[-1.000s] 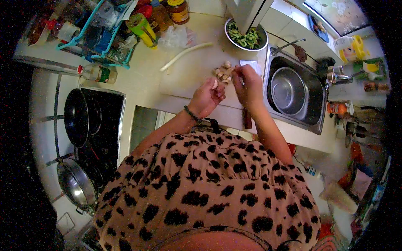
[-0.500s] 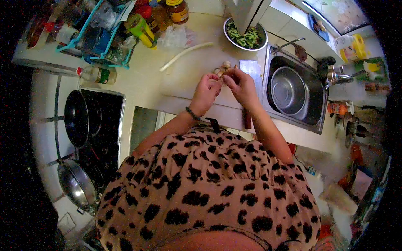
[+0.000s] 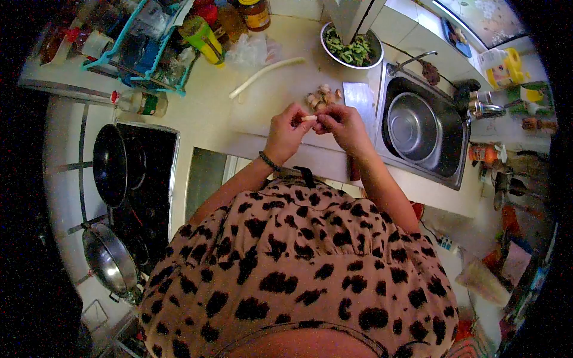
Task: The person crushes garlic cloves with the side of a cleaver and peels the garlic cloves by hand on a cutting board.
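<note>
Garlic clove (image 3: 308,118) right in the middle of the action, pinched between two hands over the near part of the pale cutting board (image 3: 256,116)! Left hand (image 3: 285,132) has it by the thumb and fingertips, the other fingers curled in, a dark bracelet (image 3: 270,161) round the wrist. And across from it comes the right hand (image 3: 344,126), thumb and fingers closed at the clove's other end, so the two sets of fingertips all but meet.

Just beyond those fingers sits a small heap of garlic (image 3: 321,95), brownish skins and pale cloves together, with one loose piece (image 3: 338,93) out at its right side. Beside that, a broad knife blade (image 3: 359,98) lies flat near the sink (image 3: 418,169); a dark handle (image 3: 355,169) shows by the right wrist, the join hidden by the arm.

Farther up the board, a long white stalk (image 3: 267,76) stretches at a slant, a crumpled plastic bag (image 3: 248,51) near it. And at the back, a metal bowl (image 3: 326,52) full of chopped greens (image 3: 352,53), standing close to the corner of the sink!
</note>
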A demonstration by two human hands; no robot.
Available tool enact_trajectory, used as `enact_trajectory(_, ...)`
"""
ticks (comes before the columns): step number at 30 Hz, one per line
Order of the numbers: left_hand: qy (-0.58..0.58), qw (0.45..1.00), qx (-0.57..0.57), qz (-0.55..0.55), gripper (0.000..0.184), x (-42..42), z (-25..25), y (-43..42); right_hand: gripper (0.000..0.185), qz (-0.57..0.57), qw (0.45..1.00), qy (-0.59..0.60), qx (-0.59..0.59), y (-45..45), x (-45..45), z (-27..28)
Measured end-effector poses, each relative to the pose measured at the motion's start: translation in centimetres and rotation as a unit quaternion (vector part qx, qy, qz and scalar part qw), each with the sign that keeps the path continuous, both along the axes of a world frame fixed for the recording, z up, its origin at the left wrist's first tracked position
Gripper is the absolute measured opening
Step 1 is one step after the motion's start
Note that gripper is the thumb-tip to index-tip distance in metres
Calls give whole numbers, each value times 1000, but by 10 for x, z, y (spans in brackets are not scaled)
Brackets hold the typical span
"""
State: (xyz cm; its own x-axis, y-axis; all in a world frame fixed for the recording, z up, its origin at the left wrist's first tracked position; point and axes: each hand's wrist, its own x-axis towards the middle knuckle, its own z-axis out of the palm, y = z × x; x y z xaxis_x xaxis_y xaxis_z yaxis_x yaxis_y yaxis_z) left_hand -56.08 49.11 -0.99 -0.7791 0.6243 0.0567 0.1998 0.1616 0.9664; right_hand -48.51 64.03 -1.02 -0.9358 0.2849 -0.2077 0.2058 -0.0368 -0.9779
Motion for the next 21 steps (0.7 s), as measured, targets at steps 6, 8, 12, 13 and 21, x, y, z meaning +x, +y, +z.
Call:
enact_trajectory(6,-10,1000,6,-11,16,0,-10,0,13,-8,996,-27,82,-10,1,11)
enact_trajectory(8,-24,999,21,-19,16,-1,-15,-1,12,-12,991,-17,129,-13,3,13)
enact_trajectory(12,-191,977,58,-72,16,-8,-6,-7,12,-19,995,-26,99,-13,5,7)
enact_trajectory(13,-245,965,31,-91,15,-9,-2,-9,12,-14,996,-21,85,-14,6,8)
enact_trajectory(21,-543,805,199,-128,11,-15,-30,-14,12,22,995,-22,98,-18,3,-6)
